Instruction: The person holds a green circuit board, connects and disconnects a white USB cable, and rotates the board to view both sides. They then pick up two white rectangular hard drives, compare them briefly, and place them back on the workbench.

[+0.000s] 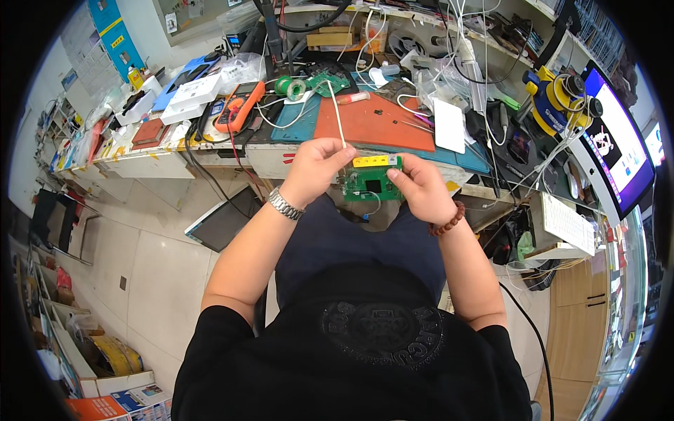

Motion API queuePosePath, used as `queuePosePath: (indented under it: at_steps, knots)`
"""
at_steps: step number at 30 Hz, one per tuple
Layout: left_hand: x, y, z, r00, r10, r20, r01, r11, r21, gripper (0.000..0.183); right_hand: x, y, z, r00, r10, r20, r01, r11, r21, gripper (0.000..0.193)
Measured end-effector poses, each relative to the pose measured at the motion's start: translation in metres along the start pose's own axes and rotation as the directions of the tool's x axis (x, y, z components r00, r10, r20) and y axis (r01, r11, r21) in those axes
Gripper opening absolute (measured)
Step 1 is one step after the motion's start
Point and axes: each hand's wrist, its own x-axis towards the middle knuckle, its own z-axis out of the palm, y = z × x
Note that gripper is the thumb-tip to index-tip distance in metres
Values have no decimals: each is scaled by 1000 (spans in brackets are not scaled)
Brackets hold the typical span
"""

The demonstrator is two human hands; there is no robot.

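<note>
Over my lap, at the bench's front edge, a green circuit board [357, 189] with a black square chip and a yellow strip along its top is held up. My right hand [423, 191] grips its right side, thumb on the face. At the board's upper left corner, my left hand [316, 168] has its thumb and fingers closed around a white cable [337, 112]. That cable runs up toward the bench; its lower end is hidden by my fingers, so I cannot tell whether it joins the board. A thin pale wire [378, 202] loops below the board's lower edge.
An orange-red mat [372, 126] on the bench carries tweezers [415, 127] and small parts. Around it are an orange multimeter [239, 107], a green solder spool [289, 87], another green board [328, 83] and a white flat panel [448, 126]. A monitor [621, 140] stands right.
</note>
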Motion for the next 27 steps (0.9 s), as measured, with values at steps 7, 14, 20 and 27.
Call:
queuePosePath:
  at_steps: [7,14,20,27]
  knots:
    - [-18,13,4,991,46,-126,-28,990,142,18,-12,-13,17,991,-111,-75,105,991,-78,21]
    - [-17,34,-43,859,257,-443,-335,937,-105,21,-10,-1,7,972,193,-137,-175,975,135,20]
    - [-65,-5,-136,763,151,-629,-176,984,24,27,-7,8,-9,947,252,-202,-58,747,662,23]
    - [-170,-81,-200,687,160,-708,405,725,557,52,29,37,-1,905,314,-287,3,669,743,32]
